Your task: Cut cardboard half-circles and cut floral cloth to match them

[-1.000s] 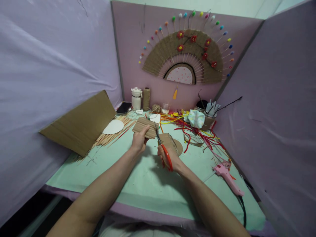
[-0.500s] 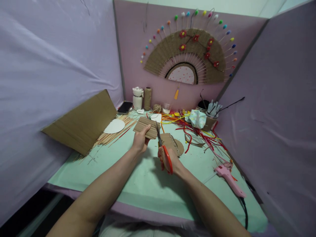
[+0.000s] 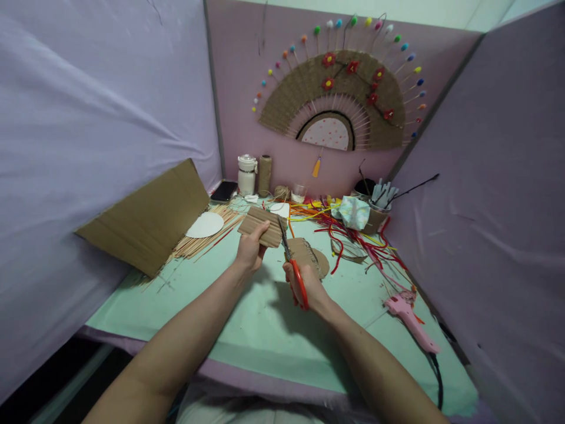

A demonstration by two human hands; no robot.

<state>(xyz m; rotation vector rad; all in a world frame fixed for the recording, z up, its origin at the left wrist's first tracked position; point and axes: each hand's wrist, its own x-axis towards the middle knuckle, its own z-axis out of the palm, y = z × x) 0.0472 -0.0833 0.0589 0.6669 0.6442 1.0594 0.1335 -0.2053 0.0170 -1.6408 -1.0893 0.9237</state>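
While the left hand (image 3: 249, 253) pinches a ribbed corrugated cardboard piece (image 3: 256, 227) above the worktop (image 3: 247, 321), thumb on top, the right hand (image 3: 312, 288) grips red-handled scissors (image 3: 292, 262), fingers closed round the handles. Left fingers also closed, on the cardboard's near edge. Blades point up and away at the cardboard's right edge; can't tell if they bite in.

Just right of the scissors: ragged-edged cardboard scrap (image 3: 302, 254) overlapping a rounded cardboard piece (image 3: 323, 263), both lying flat. Further right, pipe cleaners (image 3: 339, 249), mostly red, in a loose heap; nearer, pink hot glue gun (image 3: 410, 323), black cord toward the front edge.

Left side: large cardboard sheet (image 3: 145, 218), tilted up, next to thin wooden sticks (image 3: 190, 248) with a white rounded cutout (image 3: 205, 225) on top. Back row, left to right: smartphone (image 3: 224, 191), white lidded bottle (image 3: 246, 176), brown roll (image 3: 265, 175), twine ball (image 3: 281, 193), clear cup (image 3: 299, 193). Decorated fan (image 3: 296, 88) on the wall behind.
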